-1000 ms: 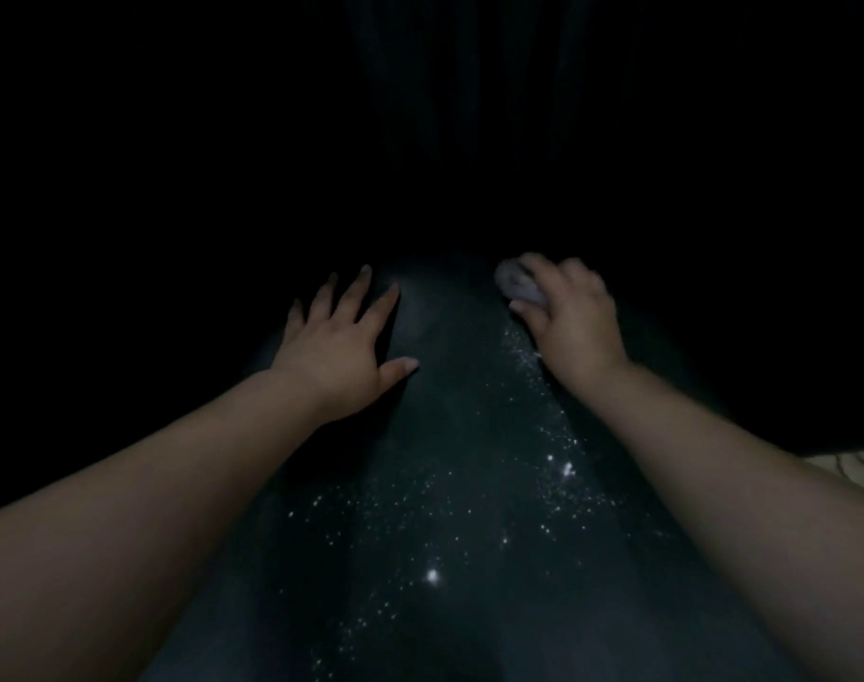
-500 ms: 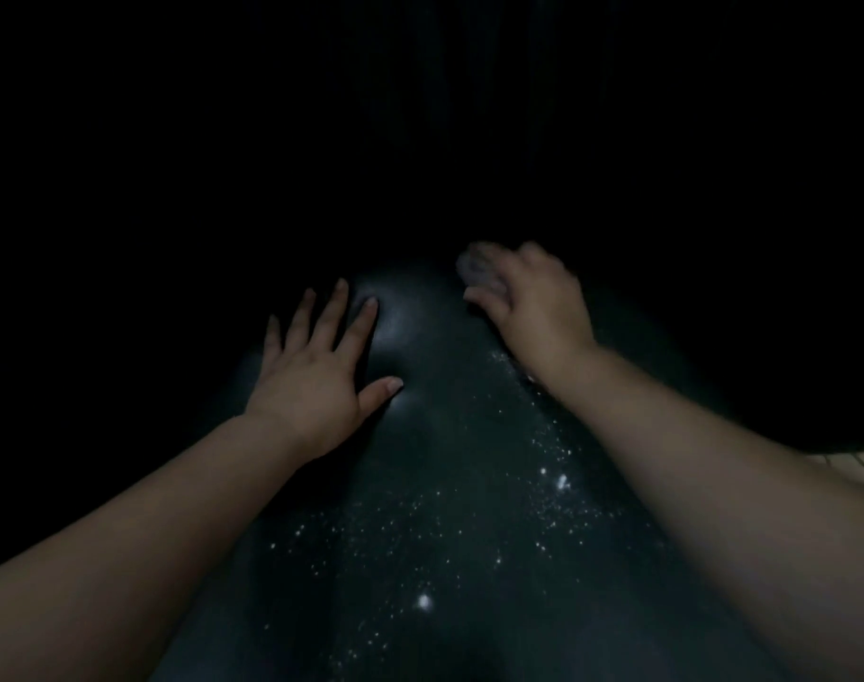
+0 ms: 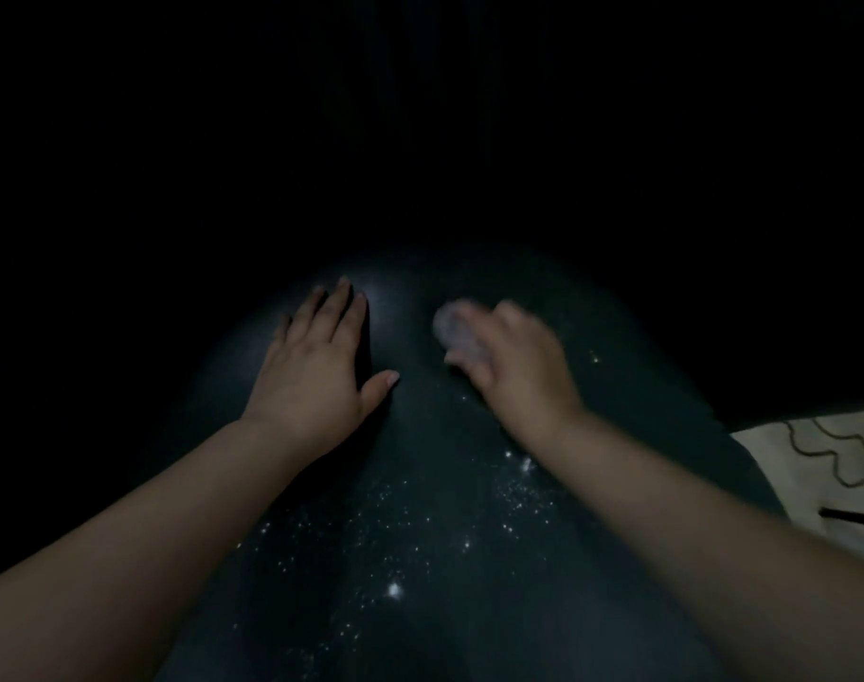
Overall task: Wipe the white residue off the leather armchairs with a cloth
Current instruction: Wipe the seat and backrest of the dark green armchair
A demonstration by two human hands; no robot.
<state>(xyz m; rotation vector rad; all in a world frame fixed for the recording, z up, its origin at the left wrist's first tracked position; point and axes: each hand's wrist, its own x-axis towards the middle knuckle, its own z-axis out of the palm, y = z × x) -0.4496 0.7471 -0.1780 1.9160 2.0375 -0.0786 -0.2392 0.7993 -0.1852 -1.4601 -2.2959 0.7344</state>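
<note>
White residue [image 3: 469, 529] speckles the near part of the dark leather armchair [image 3: 420, 435], thickest between the two forearms; the far rounded end looks mostly clear. The right hand [image 3: 513, 366] is bunched around a small pale cloth [image 3: 457, 332], pressing it there. The left hand [image 3: 317, 366] lies flat, fingers spread, bracing. I'd judge most wiping remains.

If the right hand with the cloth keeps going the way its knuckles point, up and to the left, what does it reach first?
Probably only bare leather. The right hand points its cloth toward the armchair crown; the left hand lies flat beside that line, apart from it. Beyond the crown the picture is too dark to judge.
</note>
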